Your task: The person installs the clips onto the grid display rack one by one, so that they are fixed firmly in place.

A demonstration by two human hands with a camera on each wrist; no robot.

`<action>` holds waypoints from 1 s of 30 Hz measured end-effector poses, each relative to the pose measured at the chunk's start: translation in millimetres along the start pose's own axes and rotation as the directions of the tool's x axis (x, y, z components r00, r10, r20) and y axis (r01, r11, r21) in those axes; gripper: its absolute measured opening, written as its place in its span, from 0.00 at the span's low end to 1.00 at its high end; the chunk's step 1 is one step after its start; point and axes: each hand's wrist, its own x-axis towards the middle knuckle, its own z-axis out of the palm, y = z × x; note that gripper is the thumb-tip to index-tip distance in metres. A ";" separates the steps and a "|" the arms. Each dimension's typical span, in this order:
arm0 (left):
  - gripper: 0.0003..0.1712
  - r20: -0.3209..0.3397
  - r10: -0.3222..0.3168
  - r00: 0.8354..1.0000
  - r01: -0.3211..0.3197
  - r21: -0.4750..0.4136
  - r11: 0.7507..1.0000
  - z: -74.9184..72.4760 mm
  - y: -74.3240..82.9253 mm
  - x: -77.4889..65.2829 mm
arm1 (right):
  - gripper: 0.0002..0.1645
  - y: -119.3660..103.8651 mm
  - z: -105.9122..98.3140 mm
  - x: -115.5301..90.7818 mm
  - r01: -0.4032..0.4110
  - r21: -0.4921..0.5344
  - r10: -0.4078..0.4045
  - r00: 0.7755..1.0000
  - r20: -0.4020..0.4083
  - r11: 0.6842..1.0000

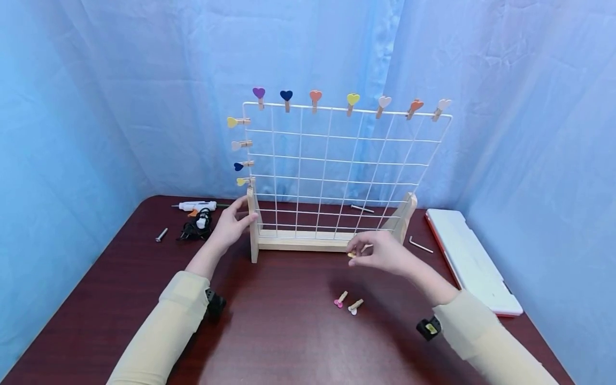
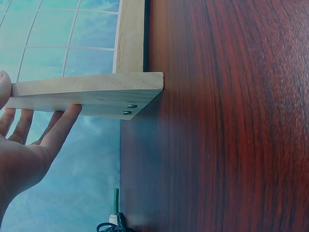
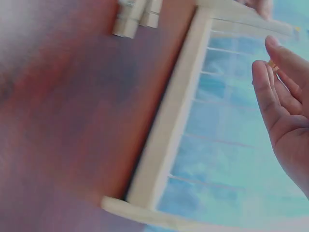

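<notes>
A white wire grid (image 1: 332, 160) stands upright in a wooden stand (image 1: 303, 245). Heart clothespins line its top edge, among them a purple one (image 1: 259, 93), and several more run down its left edge, such as a dark blue one (image 1: 239, 167). My left hand (image 1: 230, 225) holds the stand's left side board (image 2: 87, 86), thumb on its near edge and fingers against the outer face. In front of the stand's right half, my right hand (image 1: 382, 253) pinches a small yellow heart clothespin (image 1: 352, 255), mostly hidden by the fingers.
Two loose clothespins, pink (image 1: 339, 300) and white (image 1: 355, 307), lie on the dark red table (image 1: 279, 331). Left are a screwdriver (image 1: 197, 206), a black cable (image 1: 196, 227) and a bolt (image 1: 161, 235). An Allen key (image 1: 421, 245) and white case (image 1: 471, 259) lie right; another bolt (image 1: 362, 208) lies behind.
</notes>
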 end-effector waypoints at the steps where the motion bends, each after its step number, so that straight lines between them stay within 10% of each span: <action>1: 0.34 0.002 0.001 1.000 -0.001 -0.003 1.000 0.2 0.2 0.2 | 0.11 -3.8 -7.9 -1.0 0.010 -0.020 -0.010 0.999 -0.039 1.000; 6: 0.34 0.003 -0.004 1.000 0.004 -0.002 1.000 0.7 0.6 0.5 | 0.10 -34.2 -53.5 -5.3 0.075 -0.022 -0.078 0.966 -0.245 0.997; 11: 0.34 0.003 -0.013 1.000 0.013 0.006 1.000 0.3 0.9 -0.3 | 0.11 -55.5 -97.1 -9.8 0.136 0.045 -0.098 0.871 -0.482 0.990; 20: 0.35 0.004 -0.016 1.000 0.016 0.001 1.000 0.0 0.3 -1.2 | 0.13 -35.1 -150.8 -10.6 0.300 0.328 0.104 0.577 -0.810 0.896; 25: 0.35 0.006 -0.014 1.000 0.014 -0.009 1.000 0.1 -1.8 -0.7 | 0.19 -21.0 -164.8 -5.9 0.349 0.403 0.265 0.381 -0.886 0.846; 30: 0.34 0.007 -0.018 1.000 0.018 -0.019 1.000 0.4 0.8 -0.5 | 0.21 -14.7 -169.9 3.2 0.424 0.415 0.343 0.238 -0.909 0.805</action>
